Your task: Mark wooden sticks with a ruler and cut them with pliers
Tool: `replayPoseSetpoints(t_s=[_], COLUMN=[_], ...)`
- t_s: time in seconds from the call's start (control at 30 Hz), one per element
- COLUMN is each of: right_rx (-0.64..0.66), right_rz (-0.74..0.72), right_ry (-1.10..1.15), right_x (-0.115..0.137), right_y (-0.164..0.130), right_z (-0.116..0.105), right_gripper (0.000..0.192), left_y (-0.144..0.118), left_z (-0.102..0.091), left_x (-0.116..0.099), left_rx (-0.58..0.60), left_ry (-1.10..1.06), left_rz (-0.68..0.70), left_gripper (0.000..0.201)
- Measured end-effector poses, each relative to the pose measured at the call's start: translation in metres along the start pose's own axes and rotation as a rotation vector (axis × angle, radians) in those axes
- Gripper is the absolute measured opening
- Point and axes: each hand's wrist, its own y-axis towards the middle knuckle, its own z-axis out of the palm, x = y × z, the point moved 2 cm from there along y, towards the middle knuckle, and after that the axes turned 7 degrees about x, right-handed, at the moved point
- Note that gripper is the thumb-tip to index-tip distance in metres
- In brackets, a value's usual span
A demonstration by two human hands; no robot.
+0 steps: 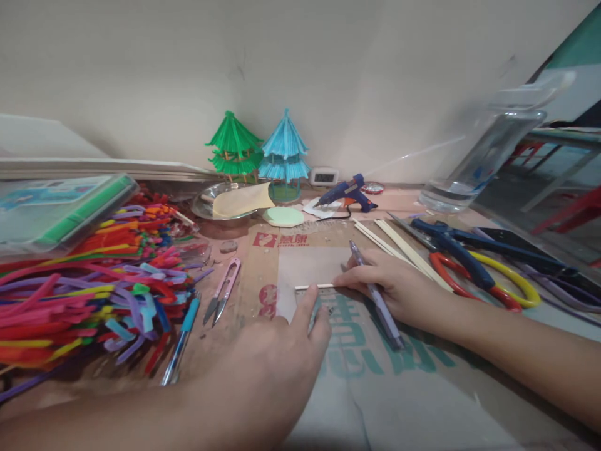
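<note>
A thin pale stick (303, 288) lies crosswise on a white sheet (300, 263) over printed cardboard. My left hand (282, 351) reaches in from below and holds the stick down with its index fingertip, the other fingers curled in. Faint small marks show just under the stick; I cannot make out what bears them. At the stick's right end, my right hand (375, 282) pinches with thumb and fingertips. That same hand keeps a purple pen (382, 313) slanted across its palm side, between the fingers.
Colourful pipe cleaners (94, 288), thread snips (223, 291) and a blue pen (183, 338) lie left. Behind stand green (235, 144) and blue (284, 153) tiered paper-like models, a metal dish (201, 203) and a glue gun (347, 191). Right are sticks (399, 241), scissors (451, 263) and a clear jug (483, 156).
</note>
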Motion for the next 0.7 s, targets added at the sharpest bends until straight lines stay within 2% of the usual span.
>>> replayPoseSetpoints(t_s=[0.17,0.3,0.57,0.63,0.7], right_rx=[-0.001,-0.001,0.003,-0.004,-0.074], right_rz=[0.003,0.007,0.020,0.047,0.123], right_ry=[-0.001,0.006,0.014,0.045,0.144], right_x=[-0.001,-0.001,-0.004,-0.003,-0.003], right_y=[0.000,0.000,-0.001,-0.002,-0.003], right_z=[0.001,0.001,0.001,0.000,-0.003], right_gripper=[0.022,0.022,0.023,0.024,0.030], left_y=[0.002,0.002,-0.002,-0.001,0.001], left_z=[0.004,0.009,0.008,0.008,0.008], left_x=[0.002,0.006,0.007,0.007,0.007], left_rx=[0.013,-0.098,-0.206,-0.181,-0.140], left_ry=[-0.017,-0.029,-0.047,-0.041,-0.043], left_rz=[-0.026,-0.069,-0.097,-0.090,-0.086], left_gripper=[0.071,0.065,0.058,0.059,0.061])
